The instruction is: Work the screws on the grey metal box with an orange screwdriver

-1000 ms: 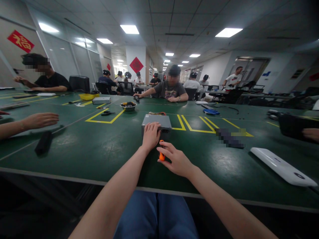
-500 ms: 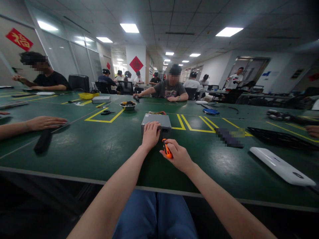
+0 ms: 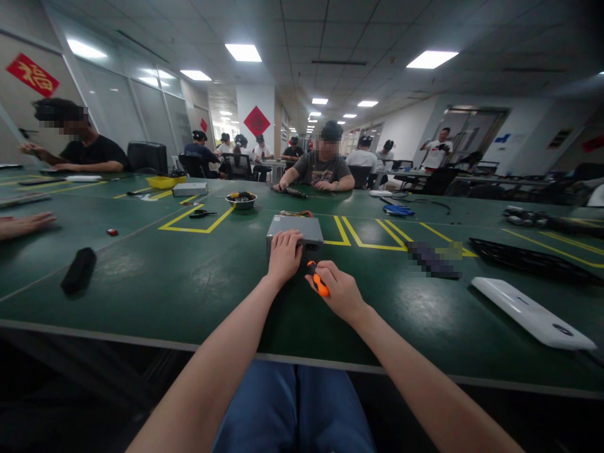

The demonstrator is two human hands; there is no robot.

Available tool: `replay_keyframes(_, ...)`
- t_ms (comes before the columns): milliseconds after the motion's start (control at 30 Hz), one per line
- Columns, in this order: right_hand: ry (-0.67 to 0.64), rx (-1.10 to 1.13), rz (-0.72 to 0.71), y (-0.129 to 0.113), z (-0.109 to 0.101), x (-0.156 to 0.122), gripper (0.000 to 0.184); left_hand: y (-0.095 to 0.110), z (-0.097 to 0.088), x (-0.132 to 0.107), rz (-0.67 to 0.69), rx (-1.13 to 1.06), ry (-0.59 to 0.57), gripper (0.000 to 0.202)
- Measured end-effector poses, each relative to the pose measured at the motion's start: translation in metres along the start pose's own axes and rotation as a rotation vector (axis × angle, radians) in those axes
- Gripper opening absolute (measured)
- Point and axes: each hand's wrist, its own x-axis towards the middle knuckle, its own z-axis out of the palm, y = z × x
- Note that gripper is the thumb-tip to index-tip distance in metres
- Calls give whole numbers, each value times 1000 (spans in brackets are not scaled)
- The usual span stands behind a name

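A grey metal computer power supply (image 3: 302, 226) sits on the green table, with coloured wires (image 3: 299, 214) at its far side. My left hand (image 3: 285, 253) lies over its top and near face, fingers curled on the casing and holding it. Just to the right, my right hand (image 3: 340, 286) is closed round the orange and black handle of a screwdriver (image 3: 321, 284). The handle tilts, its dark front end towards the power supply's near face. I cannot make out the blade or whether its tip touches the casing.
A black block (image 3: 79, 270) and a small red item (image 3: 112, 232) lie left, near a co-worker's hand (image 3: 28, 224). Beyond are a metal bowl (image 3: 241, 201) and a yellow tray (image 3: 165, 182). A white casing (image 3: 533, 313) and black panel (image 3: 533, 259) lie right. Across sits another person (image 3: 325, 165).
The screwdriver handle has turned slightly in my right hand; my left hand stays put. The co-worker's hand on the left has drawn back leftwards, and the person across has shifted a dark object.
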Motion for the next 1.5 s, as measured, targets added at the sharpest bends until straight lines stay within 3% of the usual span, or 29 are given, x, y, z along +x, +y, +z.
replay_keyframes(300, 37, 10, -72, 12, -25, -12, 4, -2, 1, 0, 5, 12, -1, 24)
replay_keyframes(833, 44, 19, 30, 21, -18, -13, 3, -2, 0, 0, -1, -5, 3, 24)
replay_keyframes(1000, 68, 105, 82, 19, -15, -11, 12, -1, -1, 0, 5, -5, 6, 24)
replay_keyframes(1133, -28, 210, 110, 12, -18, -10, 16, -1, -2, 0, 4, -4, 0, 23)
replay_keyframes(1300, -155, 266, 62, 6, -29, -11, 37, -1, -2, 0, -6, -3, -4, 24)
replay_keyframes(1500, -43, 133, -9, 4, -25, -12, 21, -1, -1, 0, -4, 3, -2, 24)
